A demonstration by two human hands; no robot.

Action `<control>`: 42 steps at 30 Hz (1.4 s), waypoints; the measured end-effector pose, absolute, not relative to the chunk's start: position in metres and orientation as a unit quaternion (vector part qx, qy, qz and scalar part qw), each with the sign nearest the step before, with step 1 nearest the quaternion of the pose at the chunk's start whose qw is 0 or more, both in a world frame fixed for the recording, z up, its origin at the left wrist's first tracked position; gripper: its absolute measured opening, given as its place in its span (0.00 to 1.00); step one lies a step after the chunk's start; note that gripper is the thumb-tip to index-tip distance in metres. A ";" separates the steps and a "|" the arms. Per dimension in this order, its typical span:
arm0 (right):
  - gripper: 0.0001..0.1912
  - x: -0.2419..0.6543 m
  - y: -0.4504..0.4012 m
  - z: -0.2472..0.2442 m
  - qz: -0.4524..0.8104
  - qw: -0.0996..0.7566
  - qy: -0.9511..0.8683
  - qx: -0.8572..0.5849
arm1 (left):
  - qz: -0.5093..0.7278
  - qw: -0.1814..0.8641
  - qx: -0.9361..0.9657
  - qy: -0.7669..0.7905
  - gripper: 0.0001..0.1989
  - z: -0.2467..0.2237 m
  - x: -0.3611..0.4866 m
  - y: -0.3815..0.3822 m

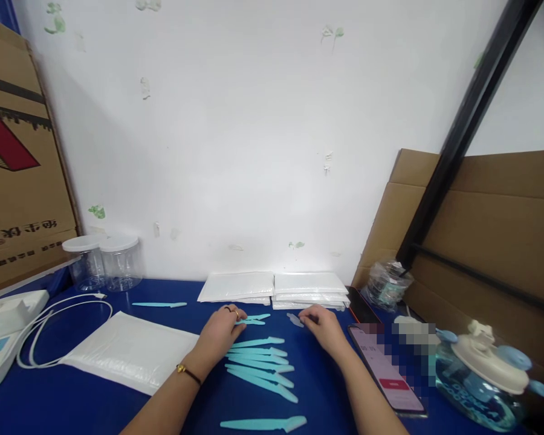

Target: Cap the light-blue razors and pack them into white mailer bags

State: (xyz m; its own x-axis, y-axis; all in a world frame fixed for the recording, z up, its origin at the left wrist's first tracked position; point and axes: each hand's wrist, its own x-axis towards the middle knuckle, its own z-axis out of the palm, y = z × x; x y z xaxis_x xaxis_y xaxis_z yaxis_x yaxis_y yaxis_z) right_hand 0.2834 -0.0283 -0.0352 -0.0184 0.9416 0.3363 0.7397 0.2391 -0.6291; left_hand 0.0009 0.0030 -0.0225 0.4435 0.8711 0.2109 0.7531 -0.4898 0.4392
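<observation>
Several flat turquoise tools (258, 357) with slim handles and wider tips lie fanned out on the blue table. My left hand (222, 329) rests over the handle ends of two more turquoise tools (256, 319) above the fan; what its fingertips grip is hidden. My right hand (321, 323) has thumb and fingers together at the end of a small translucent piece (294, 319). Nearest me lies a single turquoise tool (263, 424), and another one (159, 304) is at the back left.
White packets (238, 286) are stacked against the wall. A large white packet (133, 350), a cable (31, 338) and clear jars (121, 266) stand or lie left. Right are a phone (383, 368) and a teal-tinted bottle (480, 380).
</observation>
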 end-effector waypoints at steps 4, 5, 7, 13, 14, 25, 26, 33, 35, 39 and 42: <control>0.08 0.289 -0.020 -0.043 0.106 0.321 -0.691 -0.639 | 0.174 0.104 0.825 0.528 0.08 -0.025 -0.006 0.010; 0.08 0.287 -0.019 -0.045 0.103 0.314 -0.689 -0.645 | 0.169 0.101 0.826 0.528 0.08 -0.025 -0.006 0.011; 0.07 0.280 -0.018 -0.048 0.101 0.306 -0.687 -0.651 | 0.168 0.098 0.830 0.522 0.06 -0.026 -0.005 0.010; 0.09 0.268 -0.026 -0.046 0.119 0.311 -0.711 -0.620 | 0.162 0.109 0.833 0.517 0.05 -0.022 -0.002 0.004; 0.10 0.267 -0.028 -0.045 0.118 0.311 -0.709 -0.622 | 0.162 0.111 0.834 0.516 0.05 -0.022 -0.001 0.003; 0.10 0.252 -0.025 -0.047 0.154 0.300 -0.755 -0.562 | 0.189 0.176 0.829 0.497 0.04 -0.039 0.010 0.010; 0.11 0.250 -0.026 -0.045 0.159 0.300 -0.763 -0.551 | 0.188 0.177 0.828 0.498 0.04 -0.040 0.010 0.011; 0.10 0.248 -0.029 -0.042 0.171 0.308 -0.764 -0.541 | 0.190 0.179 0.826 0.500 0.04 -0.041 0.012 0.011; 0.09 0.248 -0.029 -0.043 0.174 0.308 -0.757 -0.549 | 0.198 0.184 0.826 0.495 0.04 -0.041 0.011 0.012; 0.08 0.244 -0.029 -0.045 0.190 0.318 -0.755 -0.541 | 0.200 0.194 0.825 0.492 0.04 -0.040 0.011 0.012; 0.07 0.238 -0.029 -0.047 0.202 0.325 -0.753 -0.536 | 0.189 0.212 0.833 0.474 0.06 -0.039 0.016 0.009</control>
